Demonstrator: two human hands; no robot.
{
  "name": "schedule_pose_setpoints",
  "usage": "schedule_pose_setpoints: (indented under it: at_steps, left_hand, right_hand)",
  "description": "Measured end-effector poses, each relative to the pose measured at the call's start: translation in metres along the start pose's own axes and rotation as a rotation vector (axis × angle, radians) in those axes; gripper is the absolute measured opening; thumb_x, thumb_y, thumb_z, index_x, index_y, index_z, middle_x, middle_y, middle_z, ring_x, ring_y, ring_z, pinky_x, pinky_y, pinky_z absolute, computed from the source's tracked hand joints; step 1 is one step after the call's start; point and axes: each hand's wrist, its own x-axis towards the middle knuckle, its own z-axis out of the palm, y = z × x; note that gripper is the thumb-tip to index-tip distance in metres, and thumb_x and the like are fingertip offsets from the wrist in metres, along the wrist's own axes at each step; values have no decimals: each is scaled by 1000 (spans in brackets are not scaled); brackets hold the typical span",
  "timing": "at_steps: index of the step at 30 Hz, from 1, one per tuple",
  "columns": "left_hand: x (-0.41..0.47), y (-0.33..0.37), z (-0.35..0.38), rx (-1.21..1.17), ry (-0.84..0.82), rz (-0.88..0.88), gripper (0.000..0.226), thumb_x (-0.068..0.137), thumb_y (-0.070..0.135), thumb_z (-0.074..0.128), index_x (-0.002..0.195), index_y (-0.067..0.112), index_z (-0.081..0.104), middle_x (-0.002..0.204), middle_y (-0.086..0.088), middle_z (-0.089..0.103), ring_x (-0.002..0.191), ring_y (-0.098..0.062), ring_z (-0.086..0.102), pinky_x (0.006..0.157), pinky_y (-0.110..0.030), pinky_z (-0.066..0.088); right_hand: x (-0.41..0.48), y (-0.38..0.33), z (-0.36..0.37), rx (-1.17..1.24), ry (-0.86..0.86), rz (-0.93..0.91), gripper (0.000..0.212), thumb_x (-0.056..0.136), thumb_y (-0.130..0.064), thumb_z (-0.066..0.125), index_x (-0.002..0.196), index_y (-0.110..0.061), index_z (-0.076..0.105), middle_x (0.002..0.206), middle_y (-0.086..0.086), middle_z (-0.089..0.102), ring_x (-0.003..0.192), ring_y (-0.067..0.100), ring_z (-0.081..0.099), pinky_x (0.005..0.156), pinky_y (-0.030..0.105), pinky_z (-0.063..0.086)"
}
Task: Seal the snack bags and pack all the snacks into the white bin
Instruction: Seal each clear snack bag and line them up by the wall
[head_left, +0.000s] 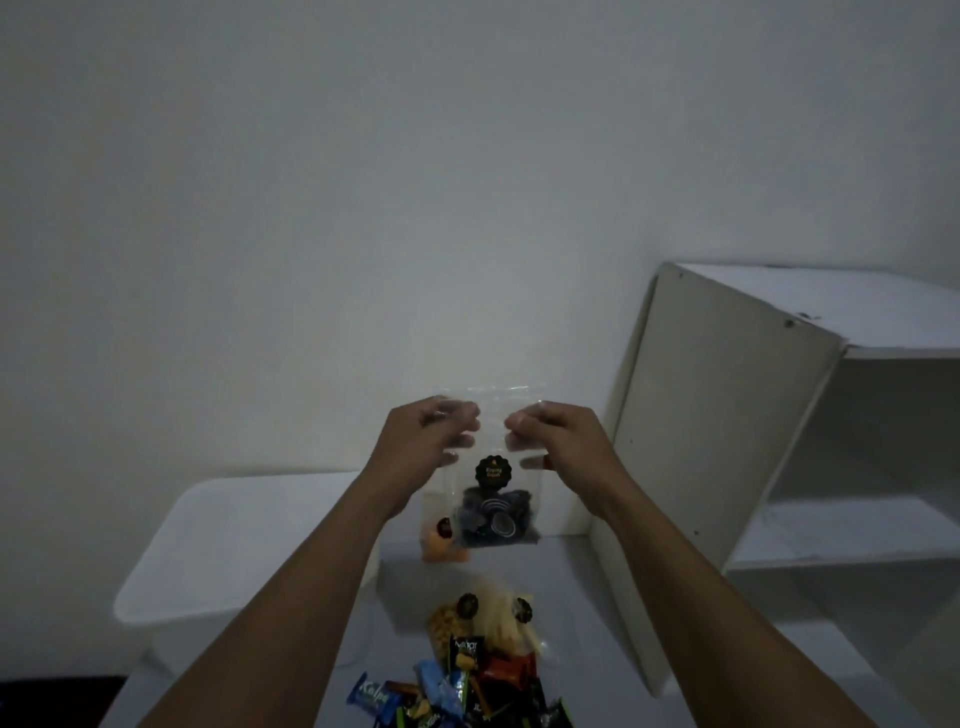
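Clear plastic snack bag (491, 467) of dark cookies hangs above the desk (582, 582), its top strip pinched in the grip of left hand (423, 441) and right hand (558, 441), sealing seemingly underway, while loose snacks (467, 670) await and the white bin (218, 551), left, looks unfilled and reachable.

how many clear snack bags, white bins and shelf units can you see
clear snack bags: 4, one held up by both hands, one with orange snacks behind it, two on the table
white bin: 1
shelf unit: 1
total: 6
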Motion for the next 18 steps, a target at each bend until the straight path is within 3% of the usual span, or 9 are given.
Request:
schedule_pose_setpoints:
  at_steps: [12, 18]
  left_hand:
    - [-14, 48, -14, -63, -2, 117, 8, 90, 20, 68, 92, 14, 74, 91, -3, 76, 81, -14, 71, 73, -29, 55]
    - [-17, 60, -25, -38, 27, 153, 6, 87, 13, 70, 85, 7, 73, 88, -7, 75, 82, -16, 67, 78, -33, 55]
  right_hand:
    - [-13, -55, 4, 77, -39, -88, 16, 91, -14, 68, 98, 1, 69, 91, 16, 75, 89, 23, 74, 76, 37, 61]
    - [-19, -65, 12, 75, -81, -114, 18, 92, -14, 67, 103, 1, 66, 94, 17, 75, 90, 23, 74, 76, 41, 60]
